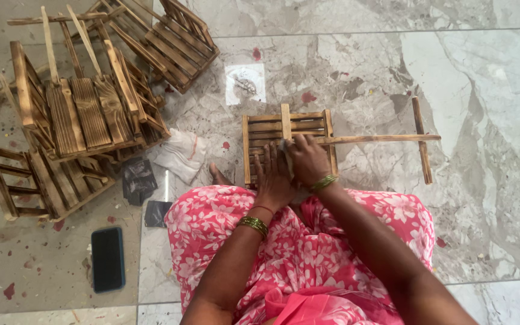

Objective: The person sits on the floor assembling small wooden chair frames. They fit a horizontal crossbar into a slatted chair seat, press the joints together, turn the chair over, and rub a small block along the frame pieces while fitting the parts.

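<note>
A small slatted frame of dark burnt wood [260,129] lies on the marble floor in front of my knees. A long wooden crossbar [386,139] sticks out from its right side, with a short upright piece [422,138] across it. My left hand [272,177] rests flat on the frame's slats, fingers spread. My right hand [308,157] presses down on the frame beside it, with what looks like a small piece of abrasive paper under the fingers; I cannot tell for sure. Both wrists carry green bangles.
Several finished slatted wooden pieces [85,108] are stacked at the left and top left. A white cloth [180,153], dark scraps [138,179] and a black phone [108,259] lie on the floor to my left. My pink flowered skirt [308,253] covers my lap.
</note>
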